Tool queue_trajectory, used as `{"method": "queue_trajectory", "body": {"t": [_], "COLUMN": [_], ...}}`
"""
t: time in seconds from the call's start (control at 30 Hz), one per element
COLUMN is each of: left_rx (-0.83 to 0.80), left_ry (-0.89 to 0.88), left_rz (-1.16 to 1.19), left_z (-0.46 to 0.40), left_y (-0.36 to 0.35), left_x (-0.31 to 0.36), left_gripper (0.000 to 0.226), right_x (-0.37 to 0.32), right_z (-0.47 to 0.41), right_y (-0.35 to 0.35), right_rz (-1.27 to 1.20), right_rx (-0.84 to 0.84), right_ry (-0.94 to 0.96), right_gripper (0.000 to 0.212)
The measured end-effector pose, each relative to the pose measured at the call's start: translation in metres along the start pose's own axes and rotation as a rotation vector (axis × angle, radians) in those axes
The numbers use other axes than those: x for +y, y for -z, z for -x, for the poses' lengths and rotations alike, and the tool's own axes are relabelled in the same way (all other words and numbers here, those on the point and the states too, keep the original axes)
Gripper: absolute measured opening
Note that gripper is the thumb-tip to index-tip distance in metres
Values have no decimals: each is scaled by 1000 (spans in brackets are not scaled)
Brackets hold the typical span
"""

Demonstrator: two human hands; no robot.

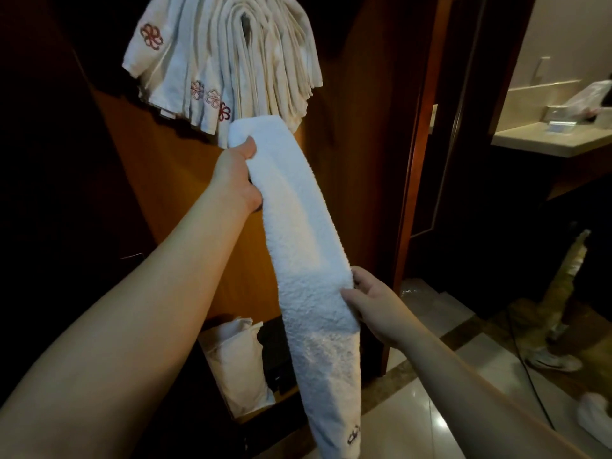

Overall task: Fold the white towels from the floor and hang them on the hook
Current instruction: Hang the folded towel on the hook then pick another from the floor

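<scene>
My right hand (371, 304) pinches the towel (308, 256) low; my left hand (236, 173) grips its top, just under the hung towels (228, 58). Folded into a strip already. Next, I judge: lift and drape it over the hook, hidden behind them.

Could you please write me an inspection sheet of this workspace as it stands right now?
Surface: glossy tiled floor, one white towel lying at the right edge.
Job's things: folded towel held lengthwise; hung towels bunched above; the hook itself is hidden.
Clutter: white bag in the low cabinet.
Grips: left hand pinches the towel's top, right hand its middle.
Cables: black cord across the floor.
Surroundings: wooden panel, counter, another person's shoe.
</scene>
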State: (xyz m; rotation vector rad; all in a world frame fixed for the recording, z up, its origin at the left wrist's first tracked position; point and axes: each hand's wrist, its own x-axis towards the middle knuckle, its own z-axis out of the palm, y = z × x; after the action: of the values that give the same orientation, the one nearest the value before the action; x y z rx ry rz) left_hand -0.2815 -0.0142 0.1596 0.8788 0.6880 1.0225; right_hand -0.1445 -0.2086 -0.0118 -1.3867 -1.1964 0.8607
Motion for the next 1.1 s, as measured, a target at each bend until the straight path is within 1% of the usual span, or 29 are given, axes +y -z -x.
{"method": "queue_trajectory", "body": {"t": [0.1, 0.17, 0.23, 0.3, 0.33, 0.4, 0.47, 0.5, 0.53, 0.6, 0.67, 0.73, 0.83, 0.87, 0.93, 0.97, 1.07, 1.1], "left_rx": [-8, -9, -4, -5, -9, -19, -29, -35, -41, -48, -55, -31, -5, 1, 2, -30, -140, -163], "left_ry": [28, 44, 56, 68, 75, 91, 98, 106, 116, 141, 170, 178, 187, 210, 247, 259, 366, 409], "left_rz": [-7, -2, 3, 0, -6, -22, -41, -51, -60, -97, -131, -167, -229, -245, -291, -309, -365, -399], "left_z": [-6, -9, -11, -14, -16, -17, -18, -19, -19, -19, -21, -26, -37, -42, -47, -48, -41, -34], "left_y": [0, -1, -2, -4, -6, -9, -13, -15, -17, -20, -22, -24, -24, -22, -18, -15, 5, 11], "left_x": [-1, -1, -2, -2, -2, -4, -7, -8, -11, -15, -21, -28, -44, -52, -69, -78, -106, -113], "left_gripper": [18, 32, 39, 29, 23, 19, 18, 18, 19, 19, 21, 28, 47, 51, 49, 49, 67, 65], "right_x": [1, 1, 3, 6, 9, 15, 18, 20, 21, 22, 20, 17, 10, 9, 3, -2, -19, -26], "right_z": [1, 1, -2, -4, -5, -3, 1, 2, 3, 4, 6, 9, 15, 16, 16, 15, 4, 0], "right_y": [4, 6, 7, 9, 12, 19, 24, 27, 29, 34, 37, 39, 43, 44, 47, 48, 54, 57], "right_rz": [39, 25, -37, -168, -271, -424, -400, -381, -379, -394, -395, -392, -465, -509, -599, -630, -676, -674], "right_rx": [35, 47, 55, 53, 12, -157, -359, -430, -476, -510, -521, -526, -477, -464, -441, -423, -382, -361], "right_ry": [-13, -22, -32, -90, -141, -272, -343, -360, -384, -438, -466, -464, -448, -427, -363, -334, -266, -242], "right_gripper": [32, 37, 51, 69, 77, 88, 84, 81, 80, 81, 79, 78, 81, 77, 60, 53, 44, 44]}}
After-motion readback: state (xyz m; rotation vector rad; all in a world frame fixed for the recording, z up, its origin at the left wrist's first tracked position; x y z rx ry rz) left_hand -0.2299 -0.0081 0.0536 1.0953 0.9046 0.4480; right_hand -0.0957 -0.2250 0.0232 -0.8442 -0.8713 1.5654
